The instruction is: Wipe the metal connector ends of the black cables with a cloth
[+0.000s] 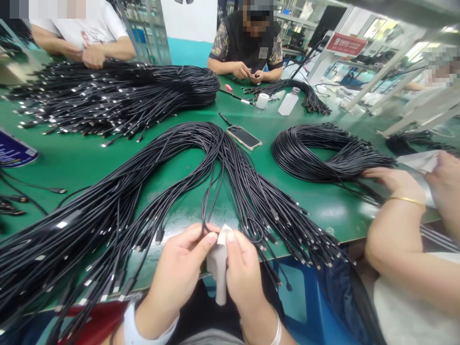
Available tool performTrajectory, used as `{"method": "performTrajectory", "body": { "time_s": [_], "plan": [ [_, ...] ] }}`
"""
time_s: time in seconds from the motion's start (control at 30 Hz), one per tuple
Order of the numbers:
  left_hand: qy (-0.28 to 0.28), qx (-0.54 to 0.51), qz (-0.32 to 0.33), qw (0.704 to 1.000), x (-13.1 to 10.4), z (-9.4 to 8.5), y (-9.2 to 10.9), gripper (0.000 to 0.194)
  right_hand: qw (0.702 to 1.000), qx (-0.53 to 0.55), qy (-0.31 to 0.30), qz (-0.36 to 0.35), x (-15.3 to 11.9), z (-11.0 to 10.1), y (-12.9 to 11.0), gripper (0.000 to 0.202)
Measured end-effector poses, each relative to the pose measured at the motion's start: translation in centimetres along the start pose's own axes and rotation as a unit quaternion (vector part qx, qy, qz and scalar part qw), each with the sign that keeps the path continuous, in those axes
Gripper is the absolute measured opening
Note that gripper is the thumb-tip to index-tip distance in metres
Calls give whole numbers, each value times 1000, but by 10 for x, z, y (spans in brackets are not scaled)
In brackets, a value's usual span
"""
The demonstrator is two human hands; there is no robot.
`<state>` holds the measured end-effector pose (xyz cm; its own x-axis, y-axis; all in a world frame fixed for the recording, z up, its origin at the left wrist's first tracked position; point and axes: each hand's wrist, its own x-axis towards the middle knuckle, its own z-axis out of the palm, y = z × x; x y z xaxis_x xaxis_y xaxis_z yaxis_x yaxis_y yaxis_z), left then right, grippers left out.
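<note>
Low in the middle of the head view, my left hand (183, 266) pinches a black cable (206, 206) between thumb and fingers. Close beside it, my right hand (244, 270) grips a pale grey-white cloth (216, 268), which hangs down between the two hands. The cable's end is hidden by my fingers. From my hands the cable runs up to a large bundle of black cables (187, 139), draped in an arch over the green table (179, 201). Connectors with shiny metal tips show at both ends of the bundle.
A big cable pile (143, 91) lies back left, a coiled bundle (302, 153) right. A phone (244, 137), a white roll (262, 100) and a clear bottle (289, 101) stand or lie between. Two people work across the table; a co-worker's arm (398, 206) reaches in from the right.
</note>
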<state>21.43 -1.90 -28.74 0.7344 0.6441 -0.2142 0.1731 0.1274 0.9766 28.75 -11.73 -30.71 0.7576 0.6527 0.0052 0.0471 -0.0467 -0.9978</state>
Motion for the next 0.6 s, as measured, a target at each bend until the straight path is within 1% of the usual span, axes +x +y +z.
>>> {"method": "performTrajectory", "body": {
  "time_s": [0.07, 0.2, 0.33, 0.47, 0.6],
  "plan": [
    [10, -36, -20, 999, 1, 2, -1, 18, 999, 35, 10, 6, -3, 0, 6, 34],
    [31, -113, -61, 991, 1, -1, 4, 19, 998, 45, -40, -29, -16, -12, 16, 34],
    [41, -161, -80, 983, 1, -7, 15, 20, 997, 24, -73, -24, -24, -23, 17, 32],
    [39, -170, -96, 980, 0, -9, 16, 20, 994, 21, -102, -17, -20, -21, 12, 32],
    [31, -157, -94, 983, -2, -9, 11, 20, 994, 37, -105, -9, -17, -16, 11, 32]
  ]
}}
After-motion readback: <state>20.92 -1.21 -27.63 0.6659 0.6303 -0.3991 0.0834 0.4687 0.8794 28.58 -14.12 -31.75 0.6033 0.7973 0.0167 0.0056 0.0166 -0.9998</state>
